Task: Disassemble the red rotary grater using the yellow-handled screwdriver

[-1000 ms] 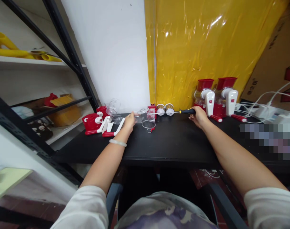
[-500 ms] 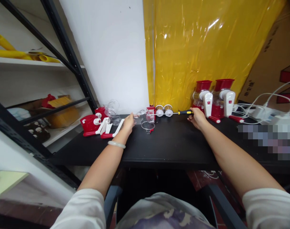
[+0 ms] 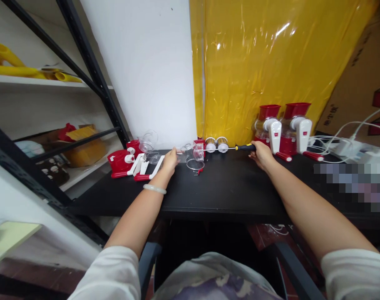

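Note:
My right hand [image 3: 262, 154] is closed round the black and yellow handle of a screwdriver [image 3: 246, 147]. Its long thin shaft points left, level above the black tabletop. At the left, my left hand [image 3: 170, 161] has its fingers pinched on a clear plastic part [image 3: 182, 156], whose outline is hard to make out. The shaft runs towards this part; its tip cannot be made out. Just right of that hand lie a clear plastic ring [image 3: 195, 168] and a small red piece [image 3: 200, 170]. Two patterned drums with white ends [image 3: 210, 145] stand behind the shaft.
Red bases [image 3: 118, 163] and white crank handles with red grips [image 3: 142, 177] lie left of my left hand. Two assembled red and white rotary graters [image 3: 288, 137] stand at the right, near white cables [image 3: 329, 146]. A black metal shelf frame [image 3: 107, 100] rises at the left.
The whole view has shifted slightly. Both hands keep nearly the same places, and the yellow marking on the screwdriver handle looks different, as if the handle has turned.

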